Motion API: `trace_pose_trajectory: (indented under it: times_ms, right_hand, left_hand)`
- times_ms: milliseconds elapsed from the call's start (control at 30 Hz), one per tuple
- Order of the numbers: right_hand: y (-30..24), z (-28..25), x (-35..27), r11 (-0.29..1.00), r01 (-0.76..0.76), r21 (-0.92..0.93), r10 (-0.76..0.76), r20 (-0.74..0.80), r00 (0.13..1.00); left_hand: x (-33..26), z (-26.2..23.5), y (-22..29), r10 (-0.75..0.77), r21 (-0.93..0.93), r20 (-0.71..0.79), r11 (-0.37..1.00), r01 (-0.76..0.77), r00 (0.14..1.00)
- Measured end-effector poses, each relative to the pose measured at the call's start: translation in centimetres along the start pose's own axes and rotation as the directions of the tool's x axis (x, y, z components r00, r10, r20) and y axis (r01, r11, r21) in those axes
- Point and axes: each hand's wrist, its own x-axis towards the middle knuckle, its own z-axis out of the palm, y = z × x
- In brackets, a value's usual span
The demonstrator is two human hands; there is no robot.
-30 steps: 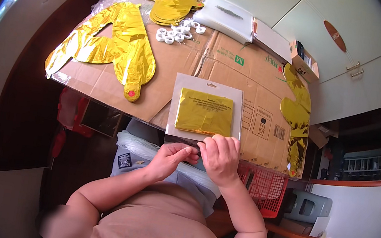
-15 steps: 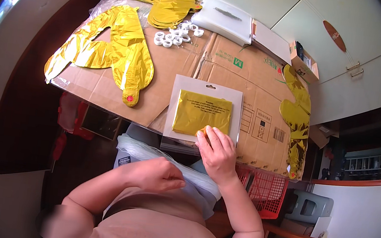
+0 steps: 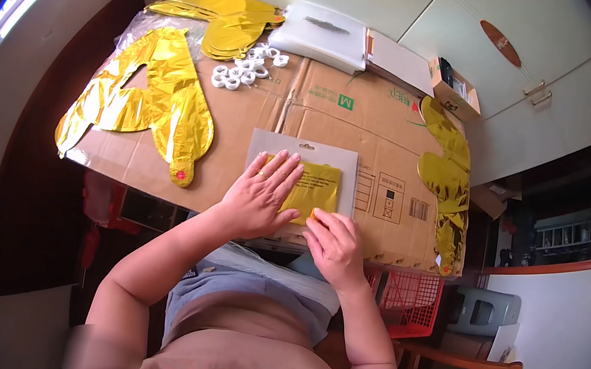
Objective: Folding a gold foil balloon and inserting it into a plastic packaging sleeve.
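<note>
Gold foil packet [image 3: 314,187], left hand [image 3: 260,198] now flat atop

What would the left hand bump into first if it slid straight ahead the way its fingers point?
Probably nothing soon: past the grey card under the left hand, only bare cardboard shows, up to the white pack.

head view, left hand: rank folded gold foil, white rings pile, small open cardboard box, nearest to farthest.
1. Folded gold foil, under the left hand, in the flat packet.
2. White rings pile, ahead, far side of the cardboard.
3. Small open cardboard box, far right corner.
</note>
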Motion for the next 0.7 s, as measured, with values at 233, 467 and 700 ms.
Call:
trace_pose_trajectory:
  times_ms: [233, 467, 700]
  right_hand:
    - [0.5, -1.0, -1.0, 0.999, 0.024, -0.035, -0.026, -0.061, 0.998]
    - [4.8, -4.6, 0.6, 0.983, -0.104, 0.152, 0.112, -0.042, 0.993]
    - [22.2, -12.9, 9.5, 0.928, -0.372, -0.027, 0.359, -0.204, 0.911]
  left_hand:
    - [0.2, -1.2, 0.6, 0.002, -0.090, 0.018, 0.996, 0.000, 1.000]
    - [1.3, -1.9, 0.8, 0.269, 0.004, -0.041, 0.963, -0.270, 0.962]
    - [4.0, -1.2, -0.7, 0.423, -0.170, -0.068, 0.888, -0.428, 0.904]
